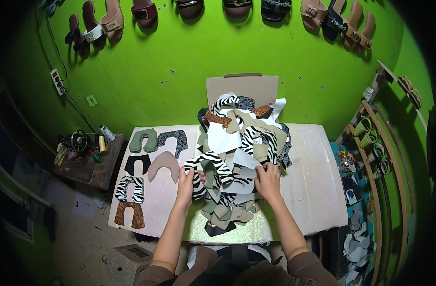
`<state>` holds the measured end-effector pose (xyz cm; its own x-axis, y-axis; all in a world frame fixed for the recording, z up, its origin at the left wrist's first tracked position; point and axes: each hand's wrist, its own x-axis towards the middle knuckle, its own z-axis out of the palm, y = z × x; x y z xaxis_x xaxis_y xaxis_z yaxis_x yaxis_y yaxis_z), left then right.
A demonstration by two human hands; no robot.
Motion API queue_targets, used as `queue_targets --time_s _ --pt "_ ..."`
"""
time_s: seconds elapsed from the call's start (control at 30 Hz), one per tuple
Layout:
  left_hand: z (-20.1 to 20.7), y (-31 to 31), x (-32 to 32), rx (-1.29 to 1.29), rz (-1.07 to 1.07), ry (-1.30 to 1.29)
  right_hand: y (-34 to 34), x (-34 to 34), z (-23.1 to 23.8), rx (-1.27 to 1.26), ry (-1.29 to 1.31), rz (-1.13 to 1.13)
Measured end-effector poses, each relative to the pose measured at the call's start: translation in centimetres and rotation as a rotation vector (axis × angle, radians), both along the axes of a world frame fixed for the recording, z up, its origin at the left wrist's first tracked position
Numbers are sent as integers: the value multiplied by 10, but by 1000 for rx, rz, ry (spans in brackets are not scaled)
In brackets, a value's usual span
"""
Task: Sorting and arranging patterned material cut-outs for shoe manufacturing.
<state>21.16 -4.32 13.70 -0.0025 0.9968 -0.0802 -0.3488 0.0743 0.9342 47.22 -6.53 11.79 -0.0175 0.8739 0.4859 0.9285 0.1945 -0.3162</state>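
Observation:
A tall heap of loose cut sandal-upper pieces (225,138) in zebra print, white, beige, green and leopard print covers the middle of the table. At its near left side, my left hand (185,187) is closed on a zebra-print piece (213,162), thumb on top; green pieces (208,178) lie against it. My right hand (269,181) pinches the edge of a white piece (245,159) on the right of the heap. To the left lie U-shaped pieces in groups: green (138,141), grey-black patterned (175,139), black (138,165), beige (163,165), zebra (124,187) and leopard (129,213).
A cardboard box (241,85) stands behind the heap on the pale table (315,190). Left of it, a small wooden table (82,164) holds a sewing machine (78,141) and thread spools (105,138). A wooden rack (384,176) with sandals stands right. More sandals (273,9) hang above.

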Motion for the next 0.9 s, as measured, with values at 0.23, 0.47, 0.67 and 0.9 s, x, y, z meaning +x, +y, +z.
queue_targets --time_s 0.23,0.47,0.67,0.9 --pt "-2 -15 -12 -46 -72 -15 -36 -8 31 -75 243 48" --pt "-7 -32 -44 -51 -113 -67 -75 -46 74 10 366 52" --pt "-9 -64 -91 -69 -132 -128 -97 -92 76 154 78 -87" --pt "-17 -109 -138 -149 -168 -186 -136 -137 48 10 218 -62"
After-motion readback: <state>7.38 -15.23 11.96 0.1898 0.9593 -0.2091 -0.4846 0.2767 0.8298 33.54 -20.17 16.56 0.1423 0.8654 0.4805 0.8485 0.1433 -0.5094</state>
